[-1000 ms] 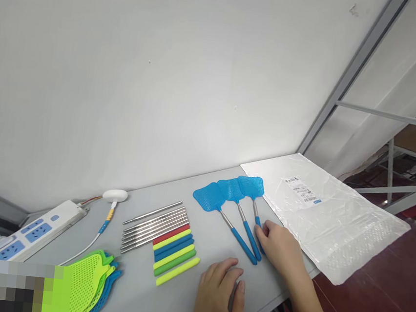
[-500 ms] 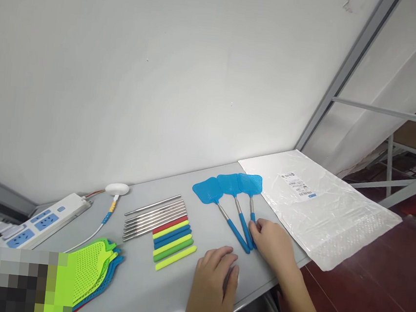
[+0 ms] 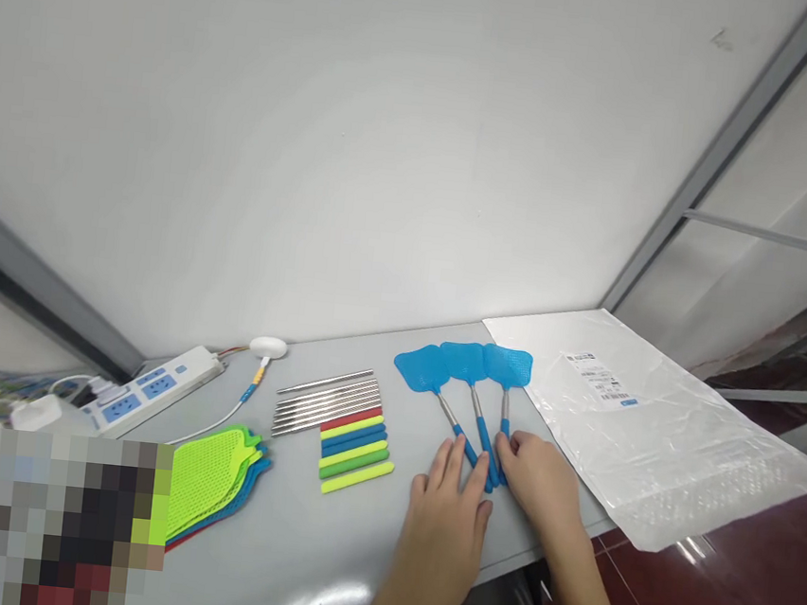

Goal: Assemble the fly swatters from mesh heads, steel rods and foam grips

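Observation:
Three blue fly swatters with metal shafts lie fanned out on the grey table: a left one (image 3: 422, 369), a middle one (image 3: 463, 361) and a right one (image 3: 509, 366). Their blue handles come together near my hands. My right hand (image 3: 542, 478) has its fingers closed on the handle of the right fly swatter. Beside it, my left hand (image 3: 447, 506) lies with its fingers stretched out and apart, the fingertips at the handles of the other two. Whether those fingertips press on the handles I cannot tell.
Left of the swatters lie several metal rods (image 3: 328, 404) and several coloured grip tubes (image 3: 357, 469). Green and blue swatter heads (image 3: 212, 474) are stacked further left, near a power strip (image 3: 152, 392) and a white device (image 3: 268, 347). A white plastic mailer (image 3: 618, 447) covers the right end.
My left hand has moved forward to the swatter handles, its fingers stretching out. My right hand keeps its hold on the right swatter. The view has shifted a little to the left.

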Available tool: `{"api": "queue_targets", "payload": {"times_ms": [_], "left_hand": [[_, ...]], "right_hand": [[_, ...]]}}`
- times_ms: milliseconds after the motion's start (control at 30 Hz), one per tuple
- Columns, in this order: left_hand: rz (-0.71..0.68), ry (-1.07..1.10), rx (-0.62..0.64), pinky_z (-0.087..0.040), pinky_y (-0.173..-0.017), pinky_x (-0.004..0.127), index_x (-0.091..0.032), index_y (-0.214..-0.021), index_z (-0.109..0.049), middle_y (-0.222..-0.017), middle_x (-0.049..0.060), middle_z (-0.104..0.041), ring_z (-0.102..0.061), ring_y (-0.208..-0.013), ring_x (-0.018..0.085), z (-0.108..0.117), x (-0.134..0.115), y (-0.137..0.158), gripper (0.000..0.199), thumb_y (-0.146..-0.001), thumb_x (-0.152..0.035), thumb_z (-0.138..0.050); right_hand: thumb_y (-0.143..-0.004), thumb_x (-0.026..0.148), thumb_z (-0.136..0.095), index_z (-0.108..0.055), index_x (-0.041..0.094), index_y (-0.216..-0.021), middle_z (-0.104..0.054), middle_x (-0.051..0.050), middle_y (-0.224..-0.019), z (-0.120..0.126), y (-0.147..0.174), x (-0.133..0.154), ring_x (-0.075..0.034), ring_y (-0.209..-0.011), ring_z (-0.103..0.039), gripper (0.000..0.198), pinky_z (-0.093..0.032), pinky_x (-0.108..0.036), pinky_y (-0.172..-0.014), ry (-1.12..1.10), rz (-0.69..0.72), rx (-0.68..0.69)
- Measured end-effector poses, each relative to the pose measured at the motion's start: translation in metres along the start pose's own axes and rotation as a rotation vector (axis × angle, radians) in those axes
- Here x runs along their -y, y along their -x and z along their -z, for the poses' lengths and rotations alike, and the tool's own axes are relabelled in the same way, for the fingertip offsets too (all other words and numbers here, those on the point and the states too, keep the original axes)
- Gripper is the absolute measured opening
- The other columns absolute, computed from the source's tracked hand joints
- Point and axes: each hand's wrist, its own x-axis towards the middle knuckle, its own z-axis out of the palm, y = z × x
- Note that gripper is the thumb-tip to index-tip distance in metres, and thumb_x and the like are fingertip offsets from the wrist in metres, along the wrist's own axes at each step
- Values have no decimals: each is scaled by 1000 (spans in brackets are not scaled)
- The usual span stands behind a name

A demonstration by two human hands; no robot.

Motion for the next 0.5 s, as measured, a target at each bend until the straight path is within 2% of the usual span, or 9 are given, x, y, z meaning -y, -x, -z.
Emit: {"api": "queue_targets", "payload": {"times_ms": [267, 500], "left_hand": [[22, -60, 18, -47, -92, 50, -24, -143, -43, -158, 10, -28, -31, -142, 31, -4, -3, -9, 45, -99, -29, -36], [35, -16, 30, -45, -94, 53, -24, -142, -42, -158, 9, -30, -33, -141, 31, -4, -3, -12, 44, -99, -28, -35]], "right_hand": [[-93, 48, -33, -63, 22, -66, -70, -12, -70, -3, 0, -4, -27, -69, -66, 48, -33, -32, -58, 13, 38, 14], [-93, 48, -33, -67, 20, -68, -71, -15, -72, -8, 3, -5, -28, -70, -66, 50, -34, -32, -59, -10, 40, -73]]}}
